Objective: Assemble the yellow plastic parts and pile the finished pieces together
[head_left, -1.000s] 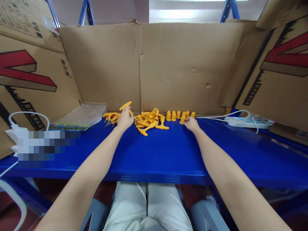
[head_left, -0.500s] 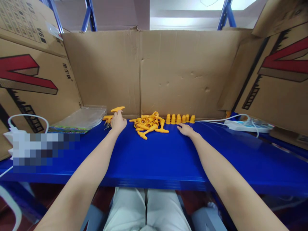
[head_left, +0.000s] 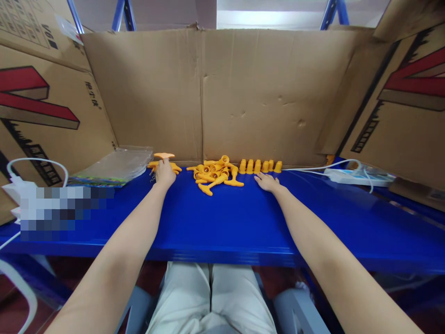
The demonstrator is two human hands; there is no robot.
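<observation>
Cardboard (head_left: 264, 97) walls the blue bench (head_left: 222, 222) behind the yellow pile (head_left: 210, 177). Left of the pile, the left hand (head_left: 166, 174) grips a T-handle (head_left: 164, 155) in closed fingers; right of it, the right hand (head_left: 267, 182), fingers loosely spread, empty, lies near caps (head_left: 257, 166).

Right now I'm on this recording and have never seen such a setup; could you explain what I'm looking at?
There is no robot here: these are a person's bare hands, seen from a camera worn on the head, looking forward and down. The left hand holds a yellow T-shaped handle, crossbar up, above other yellow handles and thin metal coils. The right hand appears to hold nothing; it is close to a group of upright yellow caps. Between the hands, a yellow heap lies on the blue table. Clear plastic bags lie to the left.
</observation>
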